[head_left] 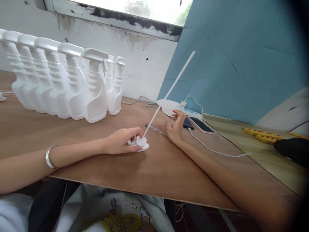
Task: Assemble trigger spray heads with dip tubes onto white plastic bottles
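Hands (120, 141) mid-table, sprayer head (140, 143) gripped.

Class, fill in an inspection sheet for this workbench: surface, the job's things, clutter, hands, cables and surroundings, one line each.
Surface: brown wooden board, bare in front.
Job's things: white spray head lying on the board, its long dip tube slanting up to the right.
Clutter: row of white spray bottles; two phones; yellow blocks.
Hands: left hand grips the spray head; right hand rests open beside the phones.
Cables: white cable across the board.
Surroundings: stained white wall, blue sheet.
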Available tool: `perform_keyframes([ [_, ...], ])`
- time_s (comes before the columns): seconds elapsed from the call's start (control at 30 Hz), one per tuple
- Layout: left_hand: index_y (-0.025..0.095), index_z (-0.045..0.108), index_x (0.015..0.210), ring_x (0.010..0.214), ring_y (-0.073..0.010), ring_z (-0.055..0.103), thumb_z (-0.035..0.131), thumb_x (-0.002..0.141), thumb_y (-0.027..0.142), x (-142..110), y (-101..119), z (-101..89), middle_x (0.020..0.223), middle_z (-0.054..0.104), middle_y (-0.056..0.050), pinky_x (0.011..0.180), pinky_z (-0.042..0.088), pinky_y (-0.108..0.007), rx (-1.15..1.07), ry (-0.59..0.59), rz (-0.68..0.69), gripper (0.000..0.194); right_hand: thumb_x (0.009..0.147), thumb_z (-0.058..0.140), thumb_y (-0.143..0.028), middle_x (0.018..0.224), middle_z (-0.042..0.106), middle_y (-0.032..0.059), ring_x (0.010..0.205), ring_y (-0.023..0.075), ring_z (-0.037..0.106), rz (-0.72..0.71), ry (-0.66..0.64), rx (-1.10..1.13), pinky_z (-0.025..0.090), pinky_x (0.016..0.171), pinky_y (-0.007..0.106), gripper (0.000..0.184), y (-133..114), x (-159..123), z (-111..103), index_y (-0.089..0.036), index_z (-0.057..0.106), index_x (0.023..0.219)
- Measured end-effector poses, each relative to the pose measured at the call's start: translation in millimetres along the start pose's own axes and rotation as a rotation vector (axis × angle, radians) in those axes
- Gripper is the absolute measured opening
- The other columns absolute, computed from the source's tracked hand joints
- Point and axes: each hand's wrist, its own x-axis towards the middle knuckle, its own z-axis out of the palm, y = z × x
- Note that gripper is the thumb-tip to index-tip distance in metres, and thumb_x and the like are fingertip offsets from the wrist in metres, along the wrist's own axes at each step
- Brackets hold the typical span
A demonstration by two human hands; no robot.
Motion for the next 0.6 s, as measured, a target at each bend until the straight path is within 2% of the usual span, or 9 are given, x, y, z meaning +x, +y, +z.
perform_keyframes([
  [0.07, 0.019, 0.044, 0.089, 0.061, -0.0092, 0.045, 0.055, 0.078, 0.035, 0, -1, 0.9, 0.072, 0.049, 0.003, 0.057, 0.033, -0.019, -0.011, 0.013, 0.004, 0.023, 0.075, 0.045, -0.020, 0.124, 0.030, 0.0172, 0.117, 0.0247, 0.033, -0.027, -0.026, -0.182, 0.034, 0.094, 0.042, 0.046, 21, 6, 9, -0.012, 0.034, 0.119],
  [0.17, 0.018, 0.044, 0.087, 0.060, -0.0091, 0.044, 0.055, 0.078, 0.036, 1, -3, 1.5, 0.071, 0.048, 0.004, 0.057, 0.033, -0.019, -0.030, 0.025, 0.013, 0.023, 0.071, 0.046, -0.017, 0.131, 0.021, 0.0193, 0.124, 0.0284, 0.023, 0.005, -0.041, -0.388, 0.028, 0.097, 0.045, 0.055, 39, 17, 24, -0.011, 0.030, 0.124],
  [0.37, 0.018, 0.046, 0.086, 0.061, -0.0096, 0.044, 0.055, 0.077, 0.037, 1, -3, 0.7, 0.073, 0.048, 0.003, 0.058, 0.033, -0.020, -0.002, 0.019, 0.014, 0.023, 0.073, 0.049, -0.024, 0.137, 0.011, 0.0209, 0.124, 0.0329, 0.024, 0.290, -0.011, -0.520, 0.025, 0.096, 0.046, 0.066, 54, 34, 44, -0.017, 0.020, 0.132],
  [0.5, 0.018, 0.046, 0.087, 0.062, -0.0101, 0.044, 0.054, 0.077, 0.038, 0, -3, 0.9, 0.074, 0.049, 0.002, 0.058, 0.033, -0.020, -0.003, 0.017, 0.015, 0.024, 0.072, 0.056, -0.027, 0.135, 0.018, 0.0255, 0.120, 0.0375, 0.032, 0.525, -0.106, -0.508, 0.024, 0.095, 0.047, 0.079, 66, 39, 46, -0.017, 0.010, 0.136],
  [0.6, 0.018, 0.047, 0.086, 0.061, -0.0098, 0.043, 0.055, 0.076, 0.038, 0, -3, 1.3, 0.073, 0.049, 0.002, 0.058, 0.033, -0.020, -0.003, 0.022, 0.016, 0.024, 0.072, 0.057, -0.027, 0.133, 0.023, 0.0264, 0.116, 0.0361, 0.038, 0.563, -0.145, -0.503, 0.024, 0.095, 0.047, 0.080, 72, 42, 47, -0.018, 0.010, 0.136],
])
